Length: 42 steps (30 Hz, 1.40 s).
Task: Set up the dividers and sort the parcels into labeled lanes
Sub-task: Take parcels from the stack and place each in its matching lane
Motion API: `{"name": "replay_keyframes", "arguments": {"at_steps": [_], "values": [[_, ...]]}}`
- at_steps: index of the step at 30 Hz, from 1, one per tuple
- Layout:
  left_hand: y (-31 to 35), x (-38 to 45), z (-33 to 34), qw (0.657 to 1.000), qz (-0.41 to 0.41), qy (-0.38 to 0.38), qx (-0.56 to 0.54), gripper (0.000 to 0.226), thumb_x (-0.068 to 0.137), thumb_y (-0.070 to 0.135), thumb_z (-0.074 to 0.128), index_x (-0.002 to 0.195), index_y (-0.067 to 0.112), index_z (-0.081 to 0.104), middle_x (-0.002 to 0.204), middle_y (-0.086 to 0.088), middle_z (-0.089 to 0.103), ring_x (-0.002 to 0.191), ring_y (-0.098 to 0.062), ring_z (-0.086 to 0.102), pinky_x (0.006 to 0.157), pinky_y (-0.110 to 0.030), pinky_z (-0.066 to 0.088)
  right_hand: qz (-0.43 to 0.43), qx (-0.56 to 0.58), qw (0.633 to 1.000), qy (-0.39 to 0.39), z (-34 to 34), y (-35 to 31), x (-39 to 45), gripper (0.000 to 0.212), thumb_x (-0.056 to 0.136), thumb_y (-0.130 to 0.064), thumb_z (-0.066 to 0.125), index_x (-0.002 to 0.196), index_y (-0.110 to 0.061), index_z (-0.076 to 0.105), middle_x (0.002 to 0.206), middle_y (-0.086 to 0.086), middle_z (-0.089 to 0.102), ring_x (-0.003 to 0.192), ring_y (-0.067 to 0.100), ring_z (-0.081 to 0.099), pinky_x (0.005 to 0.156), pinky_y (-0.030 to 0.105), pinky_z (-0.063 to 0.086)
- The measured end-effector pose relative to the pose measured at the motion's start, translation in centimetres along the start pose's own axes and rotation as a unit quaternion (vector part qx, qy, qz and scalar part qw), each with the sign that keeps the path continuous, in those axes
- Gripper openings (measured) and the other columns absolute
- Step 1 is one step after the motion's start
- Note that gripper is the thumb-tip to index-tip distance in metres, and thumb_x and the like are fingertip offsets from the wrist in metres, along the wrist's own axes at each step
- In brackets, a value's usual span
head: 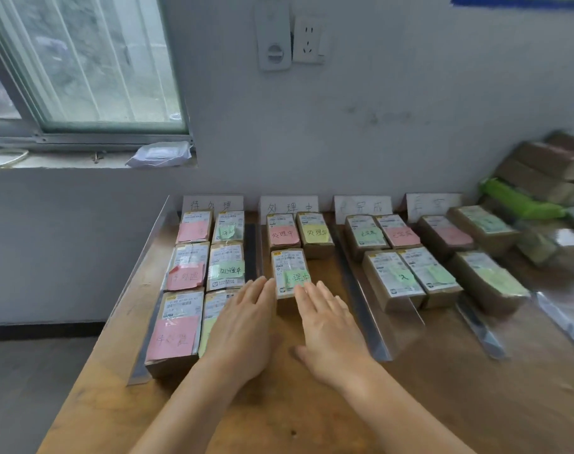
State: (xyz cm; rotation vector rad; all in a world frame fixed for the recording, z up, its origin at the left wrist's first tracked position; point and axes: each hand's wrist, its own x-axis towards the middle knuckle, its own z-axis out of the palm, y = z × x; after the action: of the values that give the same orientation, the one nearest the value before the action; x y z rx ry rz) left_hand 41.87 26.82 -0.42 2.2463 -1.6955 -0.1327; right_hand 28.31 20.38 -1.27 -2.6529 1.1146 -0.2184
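Both hands flank a parcel in the second lane.
The small brown cardboard parcel with a green sticky note (290,273) lies on the wooden table (426,388); flat left hand (243,332) and flat right hand (328,329), fingers straight, touch its near corners.

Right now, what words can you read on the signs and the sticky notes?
"待处理": first sign card.
"处理中": second sign card.
"已完成": third sign card.
Fourth sign card: blurred.
"处理中": pink note, yellow note, green note.
Printed shipping labels: too small to read.
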Motion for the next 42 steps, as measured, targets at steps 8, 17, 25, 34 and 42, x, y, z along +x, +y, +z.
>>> {"name": "replay_keyframes", "arguments": {"at_steps": [8,17,25,34,42], "values": [[12.5,0.9,3.3,0.998,0.06,-0.005,0.006,0.085,0.089,0.035,0.06,0.152,0.025,0.004,0.16,0.005,0.006,0.146,-0.016,0.003,0.115,-0.032,0.009,0.065,-0.031,0.997,0.031,-4.4,11.3,-6.3,0.096,0.087,-0.043,0.063,0.151,-0.026,-0.006,0.16,-0.004,-0.007,0.145,0.014,-0.011,0.106,0.03,-0.011],[27.6,0.9,8.9,0.993,0.11,-0.019,0.022,0.081,0.091,0.046,0.054,0.152,0.024,0.005,0.159,0.005,0.007,0.146,-0.015,0.002,0.115,-0.034,0.002,0.14,-0.041,0.988,0.054,-9.3,24.4,-15.6,0.092,0.088,-0.046,0.06,0.152,-0.024,-0.003,0.16,-0.003,-0.003,0.146,0.015,-0.009,0.113,0.033,-0.006],[38.9,1.6,11.8,0.983,0.177,-0.041,0.009,0.078,0.093,0.047,0.049,0.152,0.021,0.006,0.159,0.003,0.009,0.146,-0.015,0.005,0.116,-0.033,0.008,0.208,-0.017,0.976,0.065,-13.8,34.0,-22.4,0.091,0.089,-0.039,0.062,0.152,-0.024,-0.003,0.16,-0.003,-0.006,0.145,0.016,-0.013,0.117,0.036,-0.003],[47.4,6.6,14.2,0.972,0.232,-0.036,0.003,0.077,0.092,0.048,0.051,0.152,0.021,0.011,0.158,0.002,0.016,0.144,-0.015,0.013,0.116,-0.031,0.013,0.253,0.009,0.964,0.086,-16.4,42.7,-23.6,0.088,0.091,-0.04,0.059,0.152,-0.023,-0.001,0.16,-0.007,-0.005,0.145,0.013,-0.012,0.117,0.035,-0.004],[53.1,16.0,15.9,0.973,0.228,-0.034,-0.018,0.077,0.093,0.048,0.05,0.152,0.019,0.011,0.159,-0.001,0.013,0.145,-0.017,0.01,0.117,-0.034,0.012,0.247,-0.019,0.962,0.11,-20.5,51.5,-19.2,0.085,0.09,-0.045,0.058,0.153,-0.023,0.005,0.16,-0.007,0.003,0.146,0.012,-0.004,0.119,0.034,0.003]]}}
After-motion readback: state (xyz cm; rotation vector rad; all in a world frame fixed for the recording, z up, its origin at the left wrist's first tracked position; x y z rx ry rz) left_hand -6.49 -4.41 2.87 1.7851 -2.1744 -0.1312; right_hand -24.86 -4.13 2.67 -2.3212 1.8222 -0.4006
